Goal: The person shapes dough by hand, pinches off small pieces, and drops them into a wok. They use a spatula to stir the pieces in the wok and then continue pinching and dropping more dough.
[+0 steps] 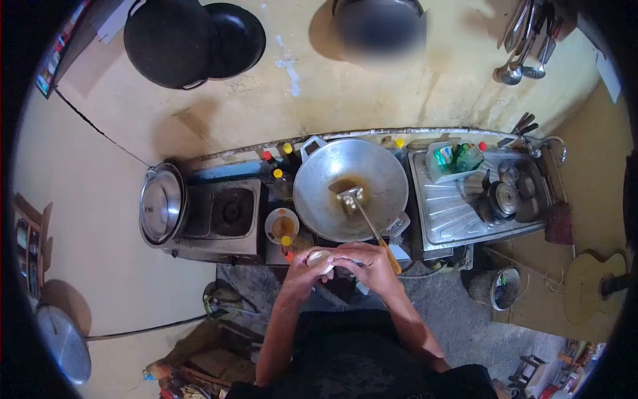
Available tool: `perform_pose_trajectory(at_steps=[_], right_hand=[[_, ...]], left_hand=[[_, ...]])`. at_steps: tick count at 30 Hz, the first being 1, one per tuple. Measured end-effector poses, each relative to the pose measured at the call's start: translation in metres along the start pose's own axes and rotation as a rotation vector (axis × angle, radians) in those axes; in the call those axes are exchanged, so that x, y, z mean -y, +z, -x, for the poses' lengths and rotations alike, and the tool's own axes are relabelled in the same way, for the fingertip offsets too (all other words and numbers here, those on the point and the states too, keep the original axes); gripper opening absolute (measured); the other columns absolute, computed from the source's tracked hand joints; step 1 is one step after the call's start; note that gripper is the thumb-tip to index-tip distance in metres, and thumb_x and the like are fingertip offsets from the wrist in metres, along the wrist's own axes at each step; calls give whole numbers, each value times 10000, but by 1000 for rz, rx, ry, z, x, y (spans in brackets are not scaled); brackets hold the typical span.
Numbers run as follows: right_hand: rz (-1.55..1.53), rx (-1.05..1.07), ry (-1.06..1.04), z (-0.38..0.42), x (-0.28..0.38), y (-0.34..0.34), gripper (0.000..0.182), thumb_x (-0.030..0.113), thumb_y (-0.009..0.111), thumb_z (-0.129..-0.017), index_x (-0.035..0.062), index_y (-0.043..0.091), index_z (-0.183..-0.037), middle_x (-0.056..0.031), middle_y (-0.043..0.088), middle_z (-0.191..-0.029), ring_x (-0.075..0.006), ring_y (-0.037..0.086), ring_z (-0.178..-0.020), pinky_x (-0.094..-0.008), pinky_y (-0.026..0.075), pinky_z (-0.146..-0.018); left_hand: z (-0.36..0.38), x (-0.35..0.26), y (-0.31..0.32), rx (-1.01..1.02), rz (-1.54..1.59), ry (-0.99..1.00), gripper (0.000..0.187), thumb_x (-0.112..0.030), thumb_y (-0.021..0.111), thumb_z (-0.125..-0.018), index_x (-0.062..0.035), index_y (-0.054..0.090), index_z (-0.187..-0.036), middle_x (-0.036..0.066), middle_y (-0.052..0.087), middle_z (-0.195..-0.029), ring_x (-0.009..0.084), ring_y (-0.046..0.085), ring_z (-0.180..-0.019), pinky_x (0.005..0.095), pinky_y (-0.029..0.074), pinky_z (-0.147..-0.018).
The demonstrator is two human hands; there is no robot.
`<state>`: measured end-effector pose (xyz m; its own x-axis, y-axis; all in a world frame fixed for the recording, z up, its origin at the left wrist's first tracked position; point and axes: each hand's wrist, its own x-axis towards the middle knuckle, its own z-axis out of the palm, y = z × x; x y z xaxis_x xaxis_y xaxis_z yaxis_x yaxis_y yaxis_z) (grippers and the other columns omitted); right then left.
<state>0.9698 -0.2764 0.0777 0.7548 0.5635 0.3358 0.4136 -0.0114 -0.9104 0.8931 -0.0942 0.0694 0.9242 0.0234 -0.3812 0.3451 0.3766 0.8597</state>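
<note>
Close in front of my body, both hands meet just below the near rim of a large metal wok. My left hand is closed around a pale, rounded thing, too small and partly covered to name. The fingers of my right hand are bent and pinched together at its right side. A ladle rests in the wok over a little brownish liquid and several pale bits. Its wooden handle leans over the near right rim, behind my right hand.
Bottles with yellow and red caps and a bowl of brownish liquid stand left of the wok. Farther left are a stove and a lidded pot. A sink with a kettle is right; a bucket stands below.
</note>
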Motion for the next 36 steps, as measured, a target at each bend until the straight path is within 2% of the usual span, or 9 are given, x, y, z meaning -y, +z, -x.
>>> perform_pose_trajectory(at_steps=[11,15,18,20,24,27,30,33,36], right_hand=[[31,-36,36,1,-13,-54,156,28,745,-815,40,753,-971,-121,743,-933,-261,723,-892,-331,563,-785],[-322,-467,227,3,-20,-87,102,-27,717,-827,-12,730,-927,-80,729,-871,-144,683,-789,-289,542,-732],[-507,-558,260,0,-18,-87,122,-66,692,-830,-4,713,-933,-62,708,-849,-104,644,-754,-266,525,-711],[-557,-509,273,-2,-19,-74,125,-68,688,-837,2,710,-939,-67,709,-847,-107,645,-751,-260,522,-707],[-623,-393,275,-3,-26,-43,104,-28,696,-867,-3,704,-968,-90,717,-892,-135,672,-756,-281,550,-697],[-698,-345,376,-10,-15,-25,141,-3,652,-913,-34,689,-1045,-146,722,-1006,-188,708,-834,-322,582,-755],[-739,-329,491,-19,7,-16,173,-12,575,-958,-56,685,-1085,-177,713,-1054,-228,711,-928,-357,579,-853],[-608,-276,421,-16,1,-6,163,-30,597,-940,-57,693,-1069,-181,715,-1036,-226,704,-950,-362,576,-865],[-601,-265,467,-11,-5,4,123,-27,681,-883,-45,721,-998,-129,735,-927,-175,712,-822,-302,591,-754]], left_hand=[[-24,-3,28,-12,-109,40,243,-161,707,-896,46,650,-1011,79,659,-793,108,592,-620,250,456,-540],[-32,11,-5,-209,193,119,225,-135,700,-911,32,641,-1051,85,676,-826,118,610,-631,247,469,-548],[-36,15,-23,-209,451,235,285,-216,631,-971,-25,593,-1179,77,656,-1008,107,557,-717,216,461,-572],[-36,11,-29,-73,620,253,322,-292,575,-1005,-73,565,-1241,43,614,-1089,97,498,-769,203,452,-628],[-50,19,-33,-52,817,284,336,-311,574,-1004,-75,568,-1243,27,589,-1033,95,482,-753,223,428,-665],[-54,9,-28,90,815,278,352,-324,575,-1002,-71,567,-1247,24,585,-1025,94,468,-743,221,419,-663],[-60,10,-29,25,703,262,386,-371,545,-1010,-68,576,-1246,27,605,-1027,103,491,-765,232,429,-681],[-60,5,-29,34,696,226,437,-427,491,-1023,-69,577,-1258,43,624,-1074,123,539,-825,239,451,-717],[-61,-6,-25,22,775,138,472,-455,440,-1033,-82,567,-1294,72,632,-1141,157,577,-881,267,477,-763]])
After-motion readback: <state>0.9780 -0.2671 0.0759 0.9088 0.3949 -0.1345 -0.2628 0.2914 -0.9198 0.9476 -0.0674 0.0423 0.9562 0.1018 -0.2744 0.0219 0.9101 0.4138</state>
